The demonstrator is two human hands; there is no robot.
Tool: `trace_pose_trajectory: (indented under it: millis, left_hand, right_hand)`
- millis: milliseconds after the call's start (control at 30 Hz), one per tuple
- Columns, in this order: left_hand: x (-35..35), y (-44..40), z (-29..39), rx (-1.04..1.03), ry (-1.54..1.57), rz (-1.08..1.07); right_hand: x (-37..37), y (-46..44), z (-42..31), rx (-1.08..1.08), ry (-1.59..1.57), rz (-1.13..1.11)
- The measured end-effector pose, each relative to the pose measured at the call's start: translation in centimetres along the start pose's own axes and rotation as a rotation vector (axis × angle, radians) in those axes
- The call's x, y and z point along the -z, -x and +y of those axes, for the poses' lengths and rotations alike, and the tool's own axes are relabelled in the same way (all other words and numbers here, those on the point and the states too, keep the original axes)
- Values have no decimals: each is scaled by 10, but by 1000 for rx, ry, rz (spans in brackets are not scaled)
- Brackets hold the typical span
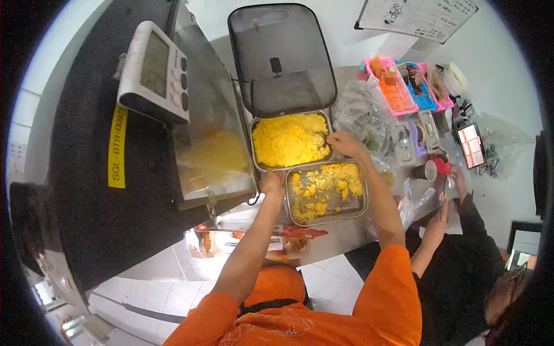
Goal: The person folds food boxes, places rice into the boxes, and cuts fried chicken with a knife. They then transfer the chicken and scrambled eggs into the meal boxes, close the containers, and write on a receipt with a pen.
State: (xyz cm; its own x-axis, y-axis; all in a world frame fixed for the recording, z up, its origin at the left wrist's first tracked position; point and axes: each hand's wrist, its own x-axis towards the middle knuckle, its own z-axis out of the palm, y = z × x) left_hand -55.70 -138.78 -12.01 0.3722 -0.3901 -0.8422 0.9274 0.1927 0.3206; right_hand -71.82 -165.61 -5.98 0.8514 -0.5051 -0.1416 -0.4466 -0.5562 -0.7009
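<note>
Scrambled egg (pixel 285 138) fills the far metal tray (pixel 251 151), heaped nearly to its rim. My right hand (pixel 345 144) is closed at that tray's right side, on what appears to be a spoon (pixel 320 140) whose metal end lies in the egg. At the far tray's near left corner, my left hand (pixel 272 182) grips the rim, with its fingertips partly hidden. A second metal tray (pixel 332 221) sits directly in front, holding scattered egg pieces (pixel 316 187) and bare patches of its base.
A dark mesh-like lid (pixel 283 57) stands behind the trays. On the left is a large black-topped machine (pixel 81 190) carrying a timer (pixel 153 75). Plastic bags (pixel 363 112) and coloured baskets (pixel 398 95) lie to the right. Another person's hands (pixel 435 225) work near a cup (pixel 426 170).
</note>
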Motion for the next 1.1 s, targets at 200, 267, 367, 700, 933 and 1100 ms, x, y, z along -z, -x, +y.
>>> trace_pose_trajectory:
  millis: [200,267,367,700,933,1100]
  left_hand:
    - [-2,5,-3,-95,-1,54]
    - [-3,7,-5,-97,-55,24]
    - [-4,25,-5,-110,-170,-30]
    - [76,222,39,-543,-893,-370]
    - [241,277,94,-961,-1014,-109]
    - [345,288,155,-1122,-954,137]
  right_hand:
    - [-8,41,-29,-225,-499,258]
    - [-11,48,-52,-342,-582,363]
    - [-37,43,-19,-241,-654,500]
    - [-29,132,-118,-241,-349,493]
    - [-85,219,-306,-436,-833,279]
    - [-185,213,-398,-438,-858,-148]
